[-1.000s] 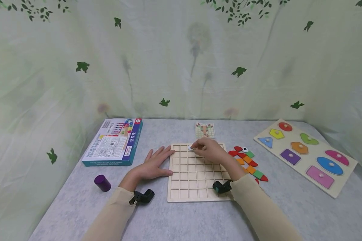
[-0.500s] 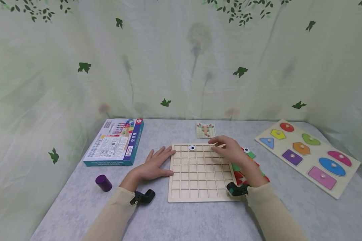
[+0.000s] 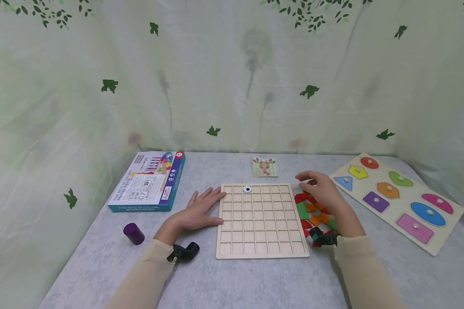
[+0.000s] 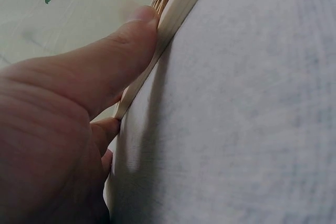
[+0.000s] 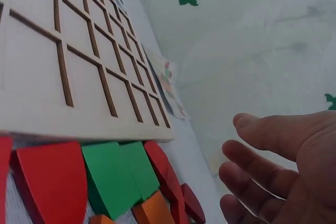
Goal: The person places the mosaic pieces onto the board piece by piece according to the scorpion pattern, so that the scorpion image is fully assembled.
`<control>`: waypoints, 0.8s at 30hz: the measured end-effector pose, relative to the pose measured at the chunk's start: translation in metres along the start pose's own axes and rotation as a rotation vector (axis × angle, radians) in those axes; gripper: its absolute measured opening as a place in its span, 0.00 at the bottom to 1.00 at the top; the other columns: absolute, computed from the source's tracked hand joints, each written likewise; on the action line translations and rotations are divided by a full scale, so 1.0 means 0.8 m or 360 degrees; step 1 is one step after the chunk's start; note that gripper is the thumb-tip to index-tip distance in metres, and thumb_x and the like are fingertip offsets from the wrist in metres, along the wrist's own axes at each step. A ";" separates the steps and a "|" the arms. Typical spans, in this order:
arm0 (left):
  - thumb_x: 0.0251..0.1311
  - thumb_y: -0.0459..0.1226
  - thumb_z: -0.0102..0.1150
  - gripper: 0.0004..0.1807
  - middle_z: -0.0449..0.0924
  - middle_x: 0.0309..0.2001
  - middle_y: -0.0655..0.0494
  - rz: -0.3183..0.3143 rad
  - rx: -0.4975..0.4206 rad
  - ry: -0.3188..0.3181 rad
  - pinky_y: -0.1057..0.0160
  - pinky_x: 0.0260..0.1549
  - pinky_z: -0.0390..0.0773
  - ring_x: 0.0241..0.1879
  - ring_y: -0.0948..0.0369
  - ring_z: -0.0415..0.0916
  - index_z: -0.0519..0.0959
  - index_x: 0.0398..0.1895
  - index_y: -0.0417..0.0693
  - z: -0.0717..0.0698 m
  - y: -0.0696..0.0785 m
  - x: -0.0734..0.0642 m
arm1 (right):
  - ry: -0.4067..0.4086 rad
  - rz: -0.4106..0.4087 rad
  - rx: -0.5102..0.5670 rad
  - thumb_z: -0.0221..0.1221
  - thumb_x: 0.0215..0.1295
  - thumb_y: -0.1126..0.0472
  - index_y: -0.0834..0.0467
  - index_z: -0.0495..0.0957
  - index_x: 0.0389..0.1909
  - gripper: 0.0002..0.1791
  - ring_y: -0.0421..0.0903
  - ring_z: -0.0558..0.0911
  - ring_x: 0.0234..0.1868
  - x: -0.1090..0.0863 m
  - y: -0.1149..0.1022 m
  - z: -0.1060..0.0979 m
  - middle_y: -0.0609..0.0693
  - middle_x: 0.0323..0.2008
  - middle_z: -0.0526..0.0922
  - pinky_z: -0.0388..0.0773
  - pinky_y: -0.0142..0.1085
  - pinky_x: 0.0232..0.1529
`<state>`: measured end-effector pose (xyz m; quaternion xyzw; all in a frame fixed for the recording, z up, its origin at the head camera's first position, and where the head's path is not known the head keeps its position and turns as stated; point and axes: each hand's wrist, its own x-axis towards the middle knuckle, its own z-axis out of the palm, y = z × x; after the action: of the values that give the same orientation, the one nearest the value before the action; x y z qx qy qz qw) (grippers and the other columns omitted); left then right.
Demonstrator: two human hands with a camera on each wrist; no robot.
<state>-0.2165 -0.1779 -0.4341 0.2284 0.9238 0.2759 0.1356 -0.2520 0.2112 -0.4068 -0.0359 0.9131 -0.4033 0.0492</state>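
From my remote post, the table (image 3: 232,281) gives me room before the grid board (image 3: 249,225), plus a strip between it and the table's far edge. The left hand (image 3: 198,213) (fingers spread, grasping nothing) touches the board's left edge. The right hand (image 3: 324,192), holding nothing, fingers loosely bent, hovers near coloured pieces (image 3: 303,210) beside the right edge. An eye disc (image 3: 247,189) sits in the far row.

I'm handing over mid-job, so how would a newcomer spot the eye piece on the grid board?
In the middle of the table lies the wooden grid board. The eye piece sits in its far row, left of centre in the head view. It is a round white disc with a dark centre, while the loose pieces seen beside the board are red, green and orange.
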 end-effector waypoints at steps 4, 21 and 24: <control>0.62 0.53 0.65 0.46 0.41 0.82 0.53 -0.0009 0.0015 -0.0010 0.38 0.75 0.24 0.82 0.47 0.32 0.55 0.79 0.57 0.000 -0.001 0.001 | 0.0017 0.0098 -0.0004 0.54 0.75 0.57 0.53 0.74 0.64 0.19 0.56 0.74 0.57 -0.002 0.011 -0.009 0.58 0.63 0.75 0.79 0.47 0.57; 0.62 0.53 0.65 0.46 0.41 0.82 0.53 0.0000 0.0003 -0.0008 0.38 0.75 0.24 0.82 0.47 0.32 0.55 0.79 0.56 -0.001 -0.001 0.000 | 0.0026 0.0288 -0.0113 0.54 0.74 0.58 0.55 0.75 0.63 0.19 0.58 0.75 0.55 0.004 0.056 -0.017 0.62 0.60 0.76 0.80 0.47 0.54; 0.62 0.53 0.65 0.46 0.41 0.82 0.52 -0.0001 -0.0003 -0.0012 0.37 0.75 0.24 0.82 0.47 0.32 0.55 0.79 0.55 -0.002 0.000 -0.001 | 0.0032 0.0281 -0.0119 0.55 0.74 0.57 0.56 0.75 0.62 0.19 0.58 0.75 0.55 0.004 0.060 -0.014 0.62 0.59 0.77 0.80 0.48 0.54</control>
<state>-0.2166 -0.1788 -0.4329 0.2291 0.9230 0.2759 0.1393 -0.2581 0.2510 -0.4350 0.0470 0.9275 -0.3635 0.0742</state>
